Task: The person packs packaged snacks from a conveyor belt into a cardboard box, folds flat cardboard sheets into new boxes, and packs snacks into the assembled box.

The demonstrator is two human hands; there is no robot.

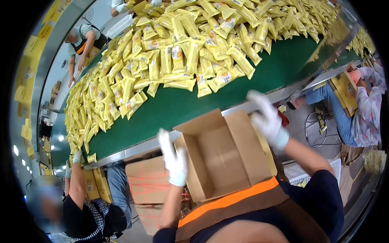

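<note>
Sitting open, cardboard carton (221, 158): right by the apron (251, 203).
Left hand (175, 164): fingers spread, nothing held, beside the left flap (191, 170).
Right hand (268, 117): blurred near the right flap (251, 148); can't tell its grip.
Yellow packets (178, 56): heaped loosely on the green belt (133, 133); a nudge could start a slide.

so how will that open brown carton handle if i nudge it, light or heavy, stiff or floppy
The open carton is probably light for its size, as it looks empty. Its straight cardboard sides suggest fairly stiff walls, though the wide flap spread outward may swing.
</note>
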